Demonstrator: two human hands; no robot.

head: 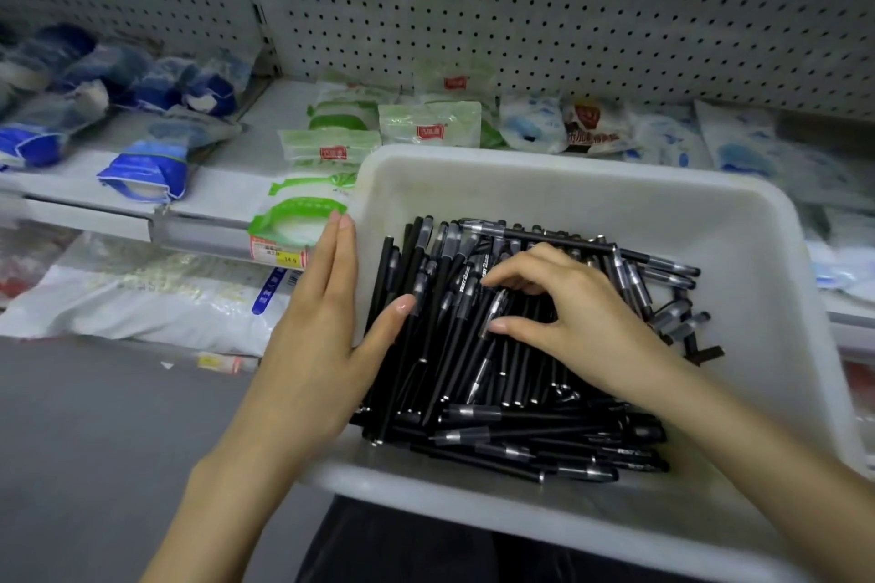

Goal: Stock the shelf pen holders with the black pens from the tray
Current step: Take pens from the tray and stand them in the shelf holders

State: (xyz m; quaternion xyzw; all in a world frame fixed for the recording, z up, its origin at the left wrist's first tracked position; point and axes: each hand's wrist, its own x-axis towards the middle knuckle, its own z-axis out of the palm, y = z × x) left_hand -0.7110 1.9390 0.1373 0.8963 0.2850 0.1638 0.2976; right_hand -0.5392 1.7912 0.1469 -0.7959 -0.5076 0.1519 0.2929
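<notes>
White plastic tray, heaped with black pens, in front of the store shelf. Left hand straddling the tray's left wall, fingers straight outside, thumb inside touching the pile. Right hand down on the heap, curled fingers and thumb pinching pens.

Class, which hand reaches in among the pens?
The right hand: its curled fingers dip among the pens, while the left hand lies flat against the tray.
</notes>
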